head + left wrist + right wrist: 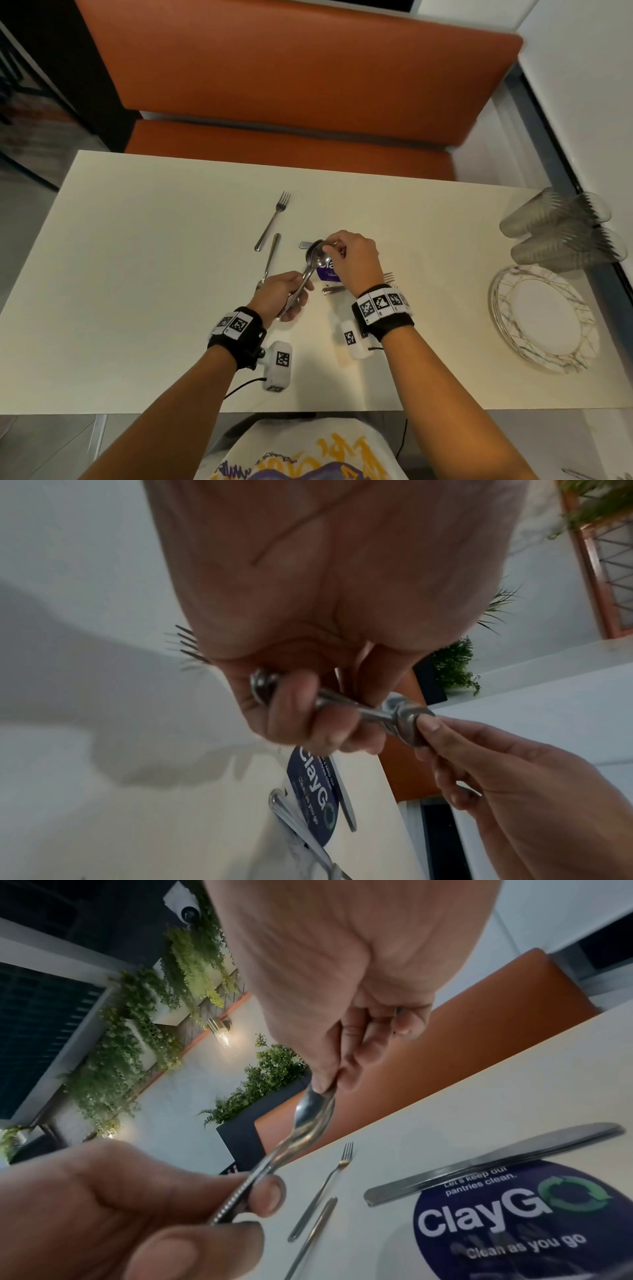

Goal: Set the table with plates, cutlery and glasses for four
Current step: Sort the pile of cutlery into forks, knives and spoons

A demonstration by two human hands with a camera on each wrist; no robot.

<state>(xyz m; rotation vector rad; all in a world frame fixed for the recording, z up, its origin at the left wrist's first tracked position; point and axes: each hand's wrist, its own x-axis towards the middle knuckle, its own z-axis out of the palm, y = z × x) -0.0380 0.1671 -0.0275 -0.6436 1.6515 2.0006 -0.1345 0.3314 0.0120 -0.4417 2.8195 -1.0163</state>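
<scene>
Just below the middle of the head view, the left hand [286,296] has its fingers curled round the handles of a small bundle of spoons [310,270], which slant up and to the right above the table [137,274]. Right of it, the right hand [352,260] pinches the rim of a spoon bowl at the top of that bundle between thumb and fingertips [428,725]; the remaining fingers are bent in under the palm. How many spoons are in the bundle cannot be told.

Under the hands, a round dark blue sticker [514,1221] reading "ClayGO" lies on the tabletop, with stacked knives [496,1161] resting across its upper edge. At the lower right of the sticker, more cutlery [334,290] pokes out from beneath the right wrist. Left of the hands, a fork [273,221] lies with its tines toward the top of the frame, and another utensil [270,258] lies just beside it, its far end hidden by the left hand.

At the right edge of the frame sits a stack of plates [544,318], and above it clear glasses [561,233] lie on their sides. Beyond the table, along the top, stands an orange bench seat [291,85].
</scene>
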